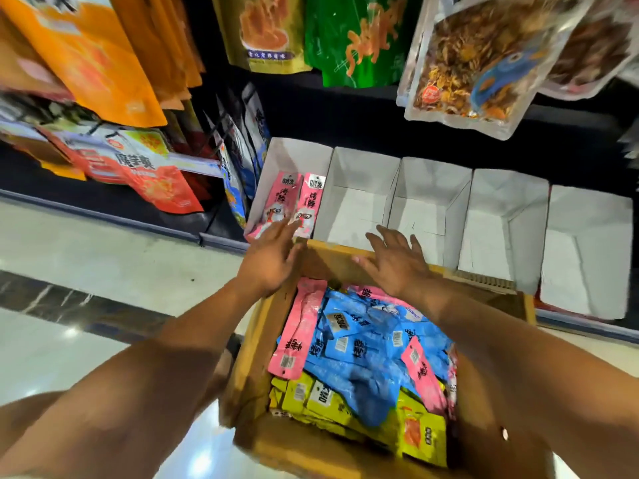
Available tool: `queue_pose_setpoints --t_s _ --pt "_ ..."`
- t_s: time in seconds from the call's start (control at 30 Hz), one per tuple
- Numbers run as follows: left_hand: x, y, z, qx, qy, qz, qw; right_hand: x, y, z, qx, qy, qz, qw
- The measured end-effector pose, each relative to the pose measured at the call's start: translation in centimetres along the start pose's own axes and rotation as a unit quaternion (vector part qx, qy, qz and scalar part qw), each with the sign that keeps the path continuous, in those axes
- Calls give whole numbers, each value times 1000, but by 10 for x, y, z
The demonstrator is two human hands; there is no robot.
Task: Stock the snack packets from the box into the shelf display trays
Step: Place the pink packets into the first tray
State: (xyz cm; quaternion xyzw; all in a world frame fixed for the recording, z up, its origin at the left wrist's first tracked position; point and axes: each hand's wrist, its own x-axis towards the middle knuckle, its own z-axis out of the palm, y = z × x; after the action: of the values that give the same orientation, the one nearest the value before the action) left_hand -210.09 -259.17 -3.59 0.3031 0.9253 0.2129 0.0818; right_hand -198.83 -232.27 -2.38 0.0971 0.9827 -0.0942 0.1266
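Nearest you, the cardboard box [256,340] sits open-topped between your forearms, its far rim against the row of trays. Inside is a loose pile: yellow packets [321,399] at the near end, blue packets [366,368] across the middle. One long pink packet [301,326] lies along the left wall and a few more pink ones sit on the right side.

Over the box's far rim, both hands are well apart, with fingers straight and spread and nothing gripped. Your left hand [273,257] is over the far-left corner. Its fingertips reach the lower ends of the two pink packets [297,198] in the tray beyond. Blur hides whether they touch or just hover. Your right hand [397,264] is palm down over the middle of the far rim, fingers pointing at the second tray.

Just past the box, five white card trays run left to right on the shelf. The leftmost tray [294,153] holds the two pink packets side by side, leaning back, printed faces toward you. The other four trays [432,181] show only white card.

Left of the trays, blue-and-white bags stand edge-on, with glossy tiled floor [103,243] nearer on that side.

Farthest, bags hang above the trays: orange bags [86,57] on the left, a green bag [349,39] in the centre, and a clear bag [477,63] of brown dried snack on the right.
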Motion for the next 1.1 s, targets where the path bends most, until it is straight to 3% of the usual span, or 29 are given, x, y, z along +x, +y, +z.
queue_pose_setpoints --t_s 0.2,0.37,0.53,0.73,1.1 --pt "-97 15 21 86 -28 -41 995 -67 -15 10 32 49 -50 997" --pt "-151 25 32 94 -42 -67 992 -117 5 48 106 59 26 992" --pt "-168 30 41 104 -8 -80 991 -158 39 109 125 -55 170 976" --pt "-166 26 44 81 0 -82 993 -173 53 148 110 -177 200 957" --pt "-164 28 43 100 -2 -81 992 -164 62 131 77 -103 214 968"
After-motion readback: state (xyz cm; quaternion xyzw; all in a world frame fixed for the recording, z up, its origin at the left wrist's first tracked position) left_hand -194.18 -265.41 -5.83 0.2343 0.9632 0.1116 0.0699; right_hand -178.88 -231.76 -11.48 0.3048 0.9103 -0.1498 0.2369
